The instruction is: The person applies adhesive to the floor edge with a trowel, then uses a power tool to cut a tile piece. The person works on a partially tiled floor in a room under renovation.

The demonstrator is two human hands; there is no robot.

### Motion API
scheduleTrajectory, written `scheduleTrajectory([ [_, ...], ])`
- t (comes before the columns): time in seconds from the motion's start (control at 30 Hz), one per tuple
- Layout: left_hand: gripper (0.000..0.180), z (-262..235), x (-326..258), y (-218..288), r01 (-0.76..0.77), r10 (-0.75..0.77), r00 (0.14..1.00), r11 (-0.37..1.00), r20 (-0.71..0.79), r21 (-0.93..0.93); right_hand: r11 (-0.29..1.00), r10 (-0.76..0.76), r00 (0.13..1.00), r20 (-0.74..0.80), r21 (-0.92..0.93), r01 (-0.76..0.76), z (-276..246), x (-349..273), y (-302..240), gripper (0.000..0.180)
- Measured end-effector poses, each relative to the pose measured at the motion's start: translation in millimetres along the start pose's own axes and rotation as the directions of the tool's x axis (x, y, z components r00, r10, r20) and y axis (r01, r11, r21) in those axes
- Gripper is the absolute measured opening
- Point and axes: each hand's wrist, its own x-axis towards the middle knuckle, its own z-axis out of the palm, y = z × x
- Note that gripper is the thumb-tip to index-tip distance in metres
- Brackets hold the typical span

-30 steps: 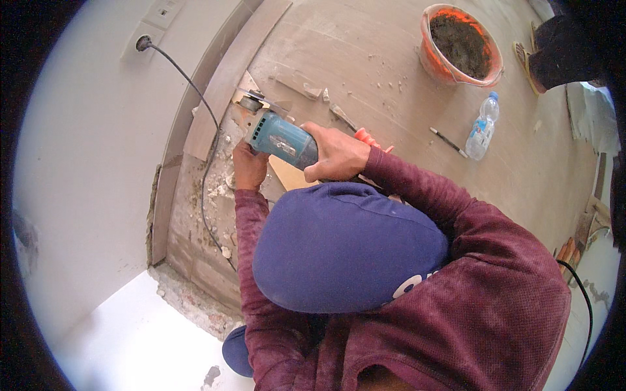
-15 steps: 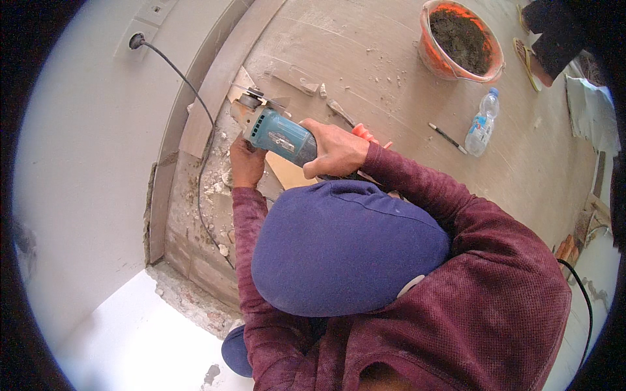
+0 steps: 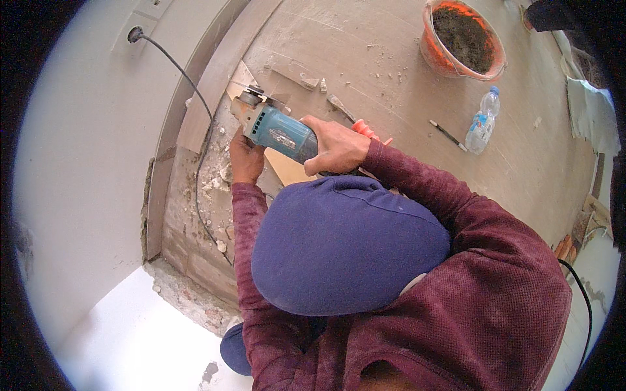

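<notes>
My right hand [image 3: 336, 146] is wrapped round the rear body of a teal angle grinder [image 3: 282, 135]. The grinder's metal head and disc point to the far left, above the rubble by the wall. Close under that head is my left hand [image 3: 248, 159], its fingers curled; the grinder hides their tips and whatever they grip. A tan, flat piece like a tile [image 3: 287, 171] shows beneath the grinder, with a pale pointed corner [image 3: 242, 77] beyond the head. A large blue cloth-covered form [image 3: 349, 247], probably my bent knee, fills the middle.
A black cord [image 3: 179, 72] runs from the wall socket [image 3: 135, 34] down past my left hand. An orange bucket of grey mix [image 3: 463, 42], a water bottle [image 3: 481, 124], a marker [image 3: 448, 135] and an orange-handled tool [image 3: 362, 128] are on the floor. A person's dark-clothed leg [image 3: 554, 14] shows far right.
The other person's leg and sandalled feet at the far right have mostly moved out of view. My hands and the grinder hold nearly the same place; the view has shifted slightly.
</notes>
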Motion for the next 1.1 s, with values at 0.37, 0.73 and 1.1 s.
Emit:
scheduleTrajectory([
  [0.37, 0.042, -1, 1, -17, 0.023, -0.025, 1.0, 0.989, -0.008, -0.145, 1.0, -0.005, 1.0, 0.021, 0.016, 0.004, 2, 1, 1, 0.081],
  [0.73, 0.029, -4, -1, -10, 0.066, -0.068, 0.998, 0.99, -0.016, -0.122, 1.0, 0.009, 1.0, 0.028, -0.001, -0.009, 1, -2, -2, 0.077],
  [1.1, 0.025, -1, 2, -21, 0.015, -0.017, 0.998, 0.999, -0.059, -0.046, 0.999, -0.015, 0.999, 0.032, 0.048, 0.013, -1, -3, 1, 0.075],
])
